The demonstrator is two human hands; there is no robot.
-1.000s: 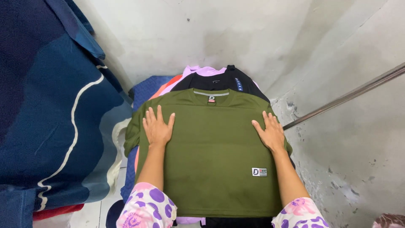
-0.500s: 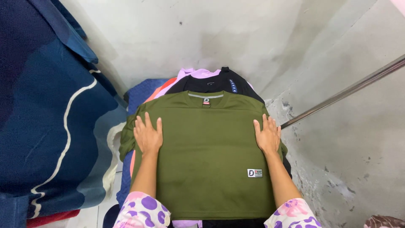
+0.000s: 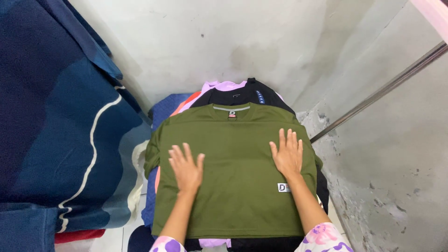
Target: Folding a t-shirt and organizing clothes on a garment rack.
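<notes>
A large blue patterned cloth (image 3: 60, 130) hangs at the left; a grey wall (image 3: 242, 42) stands far; an olive green shirt (image 3: 235, 168) lies flat atop a clothes pile (image 3: 233, 91) at centre; smoothing it well likely needs even, outward strokes; the left hand (image 3: 186, 170) and right hand (image 3: 287, 156) rest palm-down, fingers spread, gripping nothing.

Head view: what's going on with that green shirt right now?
A person has both hands flat on an olive green shirt laid out on top of a pile of clothes. The left hand presses the shirt's left side, the right hand its right side, just above a small white label. A black garment and a lilac one show from beneath at the collar end. Blue patterned fabric hangs at left.
</notes>
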